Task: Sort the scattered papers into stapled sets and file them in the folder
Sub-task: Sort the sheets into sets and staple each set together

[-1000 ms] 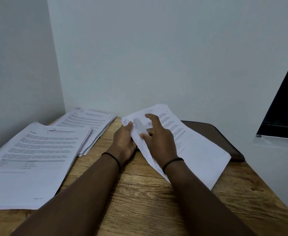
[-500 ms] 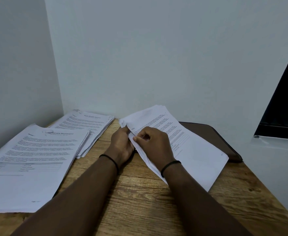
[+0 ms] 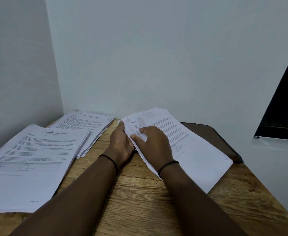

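Leftmost, a near paper stack (image 3: 32, 160) lies on the wooden table (image 3: 148, 210), a second stack (image 3: 87, 126) behind it by the corner. Left hand (image 3: 121, 143) grips the left edge of the right paper set (image 3: 191, 150), thumb on top. Right hand (image 3: 154, 143) rests on that set, fingers curled, pinching its upper sheets. Dark brown folder (image 3: 213, 138) lies flat under the set, far right

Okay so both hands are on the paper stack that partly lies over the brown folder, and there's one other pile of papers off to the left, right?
Not quite: the head view shows two other piles on the left, a near pile and a far pile. The rest holds: the left hand and right hand are on the stack lying partly over the brown folder.
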